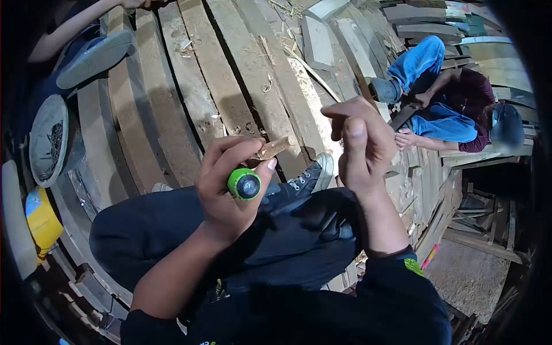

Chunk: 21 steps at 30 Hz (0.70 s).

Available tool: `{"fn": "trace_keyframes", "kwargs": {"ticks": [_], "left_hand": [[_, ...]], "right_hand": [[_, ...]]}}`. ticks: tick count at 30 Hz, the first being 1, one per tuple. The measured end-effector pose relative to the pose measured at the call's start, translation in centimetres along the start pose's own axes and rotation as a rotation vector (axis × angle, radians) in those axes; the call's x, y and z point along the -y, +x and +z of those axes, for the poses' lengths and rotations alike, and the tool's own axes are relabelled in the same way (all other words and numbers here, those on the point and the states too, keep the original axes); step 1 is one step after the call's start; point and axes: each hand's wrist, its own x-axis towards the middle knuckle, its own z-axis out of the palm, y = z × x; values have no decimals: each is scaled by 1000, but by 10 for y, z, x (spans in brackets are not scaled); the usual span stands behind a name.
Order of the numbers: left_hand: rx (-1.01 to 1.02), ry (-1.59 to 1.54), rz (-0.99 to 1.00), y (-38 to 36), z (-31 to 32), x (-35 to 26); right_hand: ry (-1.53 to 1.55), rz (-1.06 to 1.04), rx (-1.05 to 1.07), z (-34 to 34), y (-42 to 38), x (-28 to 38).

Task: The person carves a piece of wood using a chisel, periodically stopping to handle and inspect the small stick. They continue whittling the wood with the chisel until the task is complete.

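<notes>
My left hand (217, 187) is closed around a bright green handle with a round black end (246, 184); the end faces me and the rest of the tool is hidden. The same hand pinches a short, rough piece of wood (276, 148) between thumb and fingers, pointing to the right. My right hand (365, 144) is raised to the right of the wood, apart from it. Its thumb stands up away from the bent forefinger, and nothing shows between them. Both hands are above my crossed legs.
Wooden planks (172, 80) with gaps form the floor, with shavings and loose boards (316, 43) ahead. A bowl of nails (49, 138) and a yellow object (43, 221) are at left. One person (460, 109) sits at right; another's shoe (95, 57) is at upper left.
</notes>
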Motion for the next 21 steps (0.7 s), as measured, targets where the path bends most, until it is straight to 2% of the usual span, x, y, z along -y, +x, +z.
{"fn": "trace_keyframes", "kwargs": {"ticks": [3,6,8,16,21], "left_hand": [[8,-2,-7,-1,0,0],[14,9,33,-2,1,4],[12,-9,9,-3,2,2],[23,-7,3,-4,2,-1],[26,12,23,-3,2,-2]], "right_hand": [[-45,-277,-1,2,8,3],[-62,-358,107,5,8,4],[-79,-396,164,4,8,5],[-226,-491,141,4,5,9],[-249,-466,192,0,6,14]]}}
